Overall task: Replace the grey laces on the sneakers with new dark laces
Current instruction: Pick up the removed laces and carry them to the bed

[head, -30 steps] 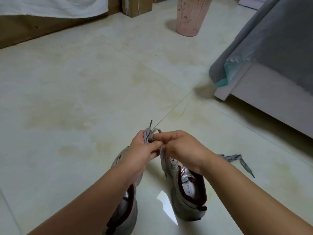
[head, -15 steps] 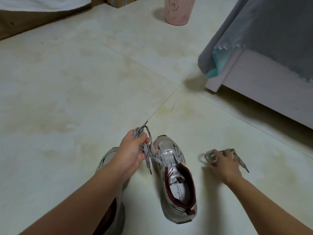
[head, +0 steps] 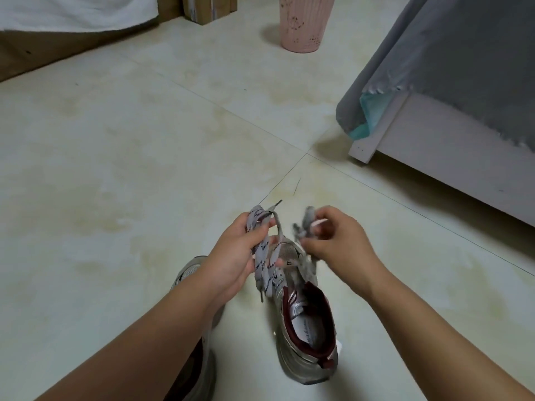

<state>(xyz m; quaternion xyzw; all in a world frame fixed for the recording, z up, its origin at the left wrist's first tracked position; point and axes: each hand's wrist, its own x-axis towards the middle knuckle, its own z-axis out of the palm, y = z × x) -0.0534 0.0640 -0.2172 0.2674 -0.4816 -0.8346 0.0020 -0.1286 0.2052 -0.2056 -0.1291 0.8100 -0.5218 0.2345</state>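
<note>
Holding a bunched grey lace (head: 262,250) in my left grip (head: 234,256) and another (head: 304,227) pinched in my right (head: 335,241) — both look pulled out; next, setting them aside, dark laces.

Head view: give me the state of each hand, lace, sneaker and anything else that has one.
left hand: grips a bundled grey lace
grey lace bundle: out of the eyelets, one end dangling
right hand: pinches a second grey lace, blurred
second grey lace: bunched, off the floor
right sneaker: upright on the floor, unlaced
left sneaker: on the floor, mostly hidden by the forearm
pink bin: upright
</note>
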